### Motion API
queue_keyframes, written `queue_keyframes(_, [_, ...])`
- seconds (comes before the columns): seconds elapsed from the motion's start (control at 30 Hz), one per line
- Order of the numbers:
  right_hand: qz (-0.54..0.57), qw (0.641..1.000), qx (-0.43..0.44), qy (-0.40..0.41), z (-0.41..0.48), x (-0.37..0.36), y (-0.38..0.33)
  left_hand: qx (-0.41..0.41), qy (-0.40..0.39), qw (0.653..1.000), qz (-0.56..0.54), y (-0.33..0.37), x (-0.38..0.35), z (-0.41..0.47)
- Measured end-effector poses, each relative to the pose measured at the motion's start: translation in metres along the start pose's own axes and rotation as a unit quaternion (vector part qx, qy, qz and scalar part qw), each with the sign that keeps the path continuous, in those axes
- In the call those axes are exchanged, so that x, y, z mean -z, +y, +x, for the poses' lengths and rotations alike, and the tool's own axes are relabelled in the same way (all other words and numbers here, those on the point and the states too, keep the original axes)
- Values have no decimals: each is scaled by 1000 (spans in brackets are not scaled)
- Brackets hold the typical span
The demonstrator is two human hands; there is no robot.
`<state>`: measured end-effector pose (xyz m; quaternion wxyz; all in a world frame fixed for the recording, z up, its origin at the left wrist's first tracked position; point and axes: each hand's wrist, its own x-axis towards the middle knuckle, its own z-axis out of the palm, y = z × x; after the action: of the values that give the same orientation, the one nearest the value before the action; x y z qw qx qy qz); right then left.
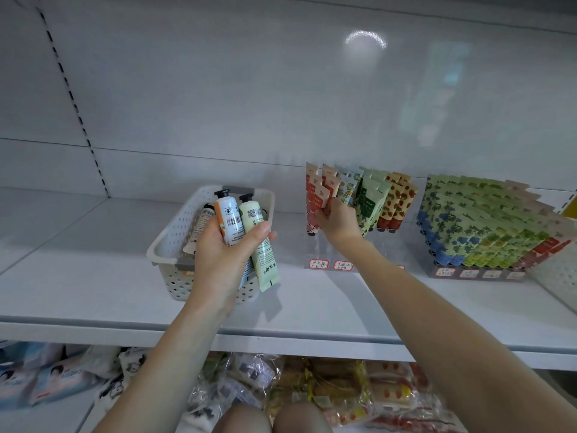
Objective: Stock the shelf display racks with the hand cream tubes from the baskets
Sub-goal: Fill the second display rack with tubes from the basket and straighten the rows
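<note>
Three hand cream tubes [237,223] are gripped in a bundle by the left hand [224,254], directly above a white perforated basket [168,245], caps pointing up. The bundle looks loosely fanned. The outermost green tube hangs lowest and could slip from the fingers, dropping into the basket or onto the shelf.

The tubes are slim and soft, with black screw caps and flat crimped tails. One is white with an orange band and a barcode, one is pale green with a square code, and the third is mostly hidden behind the fingers.

To the right of the basket stands a clear rack [324,250]. There the right hand [335,220] pinches a red tube [322,196] in the leftmost row, cap down. The tubes there lean closely together, so a nudge may tip neighbours out of line.

Further right of the basket, a second rack [477,271] is packed full. Everything sits on a white shelf [343,304]. Below the basket, snack packets [327,392] fill a lower shelf.
</note>
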<state>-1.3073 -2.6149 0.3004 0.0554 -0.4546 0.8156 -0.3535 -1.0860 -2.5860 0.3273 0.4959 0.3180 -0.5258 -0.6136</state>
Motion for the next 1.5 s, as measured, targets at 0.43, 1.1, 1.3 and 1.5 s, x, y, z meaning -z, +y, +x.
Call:
queue_keyframes(0.43, [5,1000,-3,1,-3,3,-2,3,4,1000,-1,0,1,0])
queue_keyframes(1.1, [-20,1000,-2,-18,-7,1,-2,-8,6,1000,-5,0,6,0])
queue_keyframes(1.3, [-23,999,-10,-21,-9,4,-5,-13,2,1000,0,-1,4,-1])
queue_keyframes(1.5, [-28,999,-7,-15,-11,4,-4,-10,3,1000,-10,-1,5,0])
